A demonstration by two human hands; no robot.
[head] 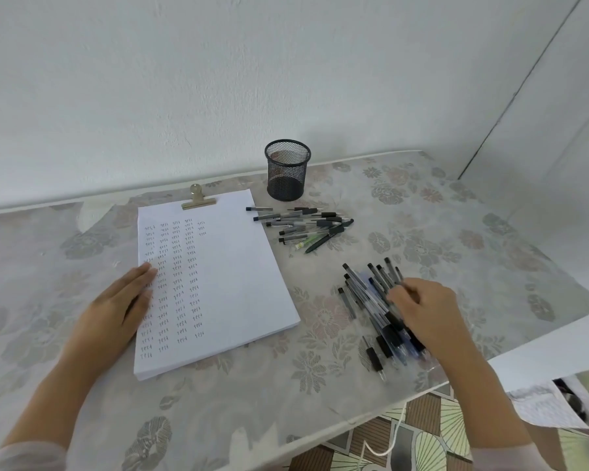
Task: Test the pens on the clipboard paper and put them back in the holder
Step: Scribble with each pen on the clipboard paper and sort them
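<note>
A white paper stack [232,266] under a brass clip [198,198] lies on the table, with several columns of small written words on its left half. My left hand [116,307] lies flat on the paper's left edge. A black mesh holder [287,171] stands behind the paper and looks empty. One pile of pens [306,226] lies just in front of the holder. A second pile of pens [371,300] lies nearer to me on the right. My right hand [425,311] rests on this second pile, its fingers curled among the pens; whether it grips one is hidden.
The table [320,385] has a floral cover and stands against a white wall. Its front right edge runs close to my right forearm, with a patterned floor [422,436] below. A white cloth or paper [551,402] hangs at the right.
</note>
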